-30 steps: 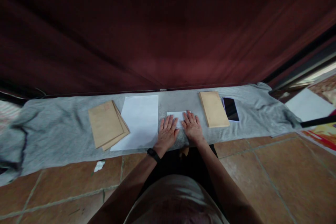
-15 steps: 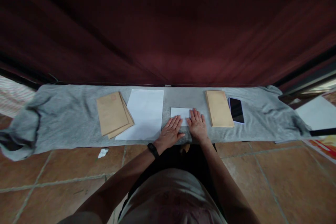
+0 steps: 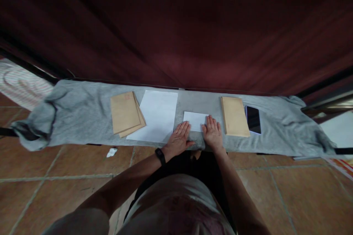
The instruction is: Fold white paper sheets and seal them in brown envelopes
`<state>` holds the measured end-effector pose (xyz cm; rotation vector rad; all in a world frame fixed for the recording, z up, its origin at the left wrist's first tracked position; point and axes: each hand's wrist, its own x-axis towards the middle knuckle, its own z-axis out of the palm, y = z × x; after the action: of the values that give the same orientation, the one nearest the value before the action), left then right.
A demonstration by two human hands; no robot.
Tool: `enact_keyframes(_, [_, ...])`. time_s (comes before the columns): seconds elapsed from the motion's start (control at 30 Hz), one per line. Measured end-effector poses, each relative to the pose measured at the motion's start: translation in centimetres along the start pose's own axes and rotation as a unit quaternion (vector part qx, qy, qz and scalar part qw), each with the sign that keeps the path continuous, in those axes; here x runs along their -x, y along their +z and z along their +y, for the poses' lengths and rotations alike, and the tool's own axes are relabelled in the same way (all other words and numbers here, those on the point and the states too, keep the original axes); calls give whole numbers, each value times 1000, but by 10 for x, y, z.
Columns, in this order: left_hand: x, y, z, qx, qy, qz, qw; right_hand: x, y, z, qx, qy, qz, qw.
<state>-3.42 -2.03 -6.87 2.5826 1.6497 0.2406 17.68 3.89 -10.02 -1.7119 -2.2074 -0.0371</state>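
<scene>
A small white folded-looking sheet of paper (image 3: 196,120) lies flat in front of me on a grey cloth. My left hand (image 3: 178,138) rests flat over its left end, fingers stretched out and thumb pointing right. On the right end lies my right hand (image 3: 213,134), also flat, with its fingers pointing away from me. Neither hand grips anything. Left of my left hand is a stack of larger white paper (image 3: 160,114). Two or more brown envelopes (image 3: 125,114) overlap its left edge. A pile of brown envelopes (image 3: 235,116) sits to the right of my right hand.
A phone (image 3: 253,119) lies beside the right envelope pile. The grey cloth (image 3: 82,117) covers a long narrow surface. Behind it hangs a dark red curtain (image 3: 176,44). A crumpled white scrap (image 3: 111,152) is on the tiled floor (image 3: 82,169).
The camera view has tilted and shifted slightly. My hands have moved a little apart, showing more of the small white paper between them. The envelopes and phone stay in place.
</scene>
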Motion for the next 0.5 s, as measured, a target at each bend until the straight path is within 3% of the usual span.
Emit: enact_keyframes(0.5, [20,1,2,-13,-58,22,998,7,-1,3,-7,20,15,1000])
